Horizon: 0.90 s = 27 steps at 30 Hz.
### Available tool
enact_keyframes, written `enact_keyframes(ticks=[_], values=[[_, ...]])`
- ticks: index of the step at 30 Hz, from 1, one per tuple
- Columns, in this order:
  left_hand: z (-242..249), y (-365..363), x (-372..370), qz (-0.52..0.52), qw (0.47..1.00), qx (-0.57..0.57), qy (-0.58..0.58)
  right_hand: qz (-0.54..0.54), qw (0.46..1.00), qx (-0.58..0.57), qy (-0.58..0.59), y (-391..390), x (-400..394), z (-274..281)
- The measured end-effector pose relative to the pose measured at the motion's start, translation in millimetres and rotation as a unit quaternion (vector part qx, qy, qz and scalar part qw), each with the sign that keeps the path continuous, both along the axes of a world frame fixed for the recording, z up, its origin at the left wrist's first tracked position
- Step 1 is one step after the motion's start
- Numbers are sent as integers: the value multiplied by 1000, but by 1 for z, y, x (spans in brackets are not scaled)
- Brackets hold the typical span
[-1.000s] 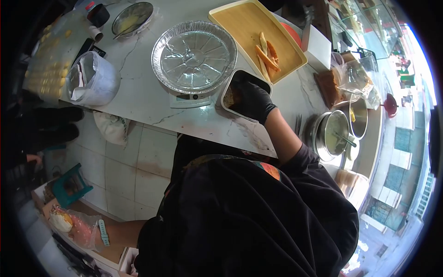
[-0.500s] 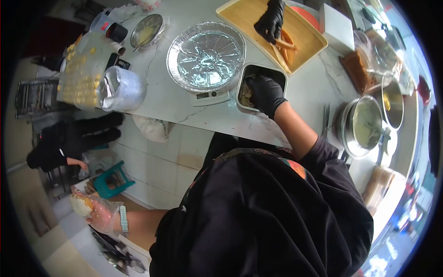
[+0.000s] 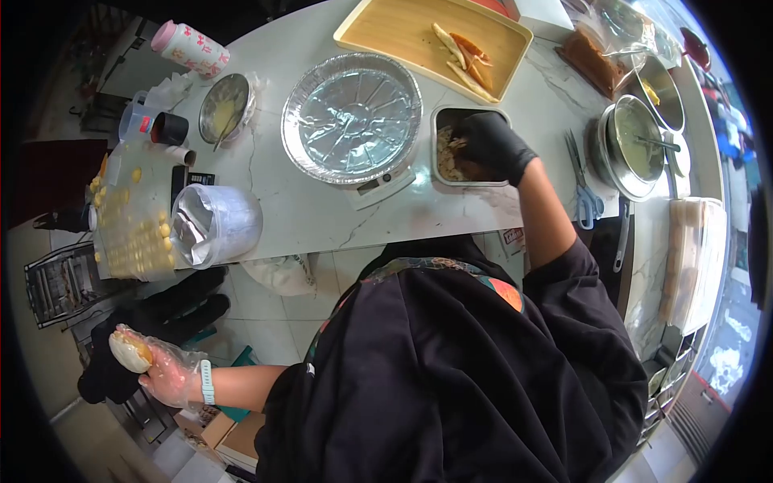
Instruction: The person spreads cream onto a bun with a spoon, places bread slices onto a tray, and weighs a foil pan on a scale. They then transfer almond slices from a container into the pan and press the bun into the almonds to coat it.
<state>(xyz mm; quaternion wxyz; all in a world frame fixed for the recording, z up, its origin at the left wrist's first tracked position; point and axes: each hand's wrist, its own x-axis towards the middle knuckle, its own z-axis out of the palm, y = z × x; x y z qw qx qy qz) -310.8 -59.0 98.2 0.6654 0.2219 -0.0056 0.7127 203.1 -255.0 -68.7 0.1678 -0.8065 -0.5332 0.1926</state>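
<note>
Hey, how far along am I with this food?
Done, it seems: a bun-like piece is in the left hand. Under way: the gloved right hand is in the tin, over shredded food. Remaining, probably: adding some to that piece. Strips also lie on the tray.

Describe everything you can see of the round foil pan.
The foil pan is wide, round and shallow, of shiny silvery material that looks like thin aluminium. It has a crimped rim, a ridged sloping wall and a base stamped with raised lines running out from the centre. It looks empty, with bright reflections across the bottom. It sits upright on a pale scale, covering most of it, and neither the left hand nor the right hand touches it.
</note>
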Motion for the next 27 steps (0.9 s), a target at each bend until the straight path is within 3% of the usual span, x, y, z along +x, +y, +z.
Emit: enact_keyframes(ticks=[2, 3, 6, 12, 20, 24, 25, 27], values=[[-4, 19, -17, 0, 1000, 2, 9, -2, 996, 88, 23, -10, 3, 4], [-3, 22, -15, 3, 1000, 7, 8, -37, 998, 39, 43, -12, 1, 18], [-11, 39, -35, 9, 1000, -5, -17, -104, 991, 33, 81, -8, -10, 59], [-33, 54, -63, 0, 1000, 2, -31, 41, 989, 108, 98, 60, -35, 84], [-50, -7, -100, 54, 998, 12, -32, 113, 988, 59, 85, 133, -56, 28], [-49, -53, -109, 97, 995, 19, -22, 160, 983, 82, 36, 128, -50, 44], [-50, -64, -109, 107, 994, 17, -19, 166, 984, 50, -38, 125, -45, 51], [-50, -86, -105, 124, 992, 13, -11, 146, 983, 109, 3, 105, -34, 69]])
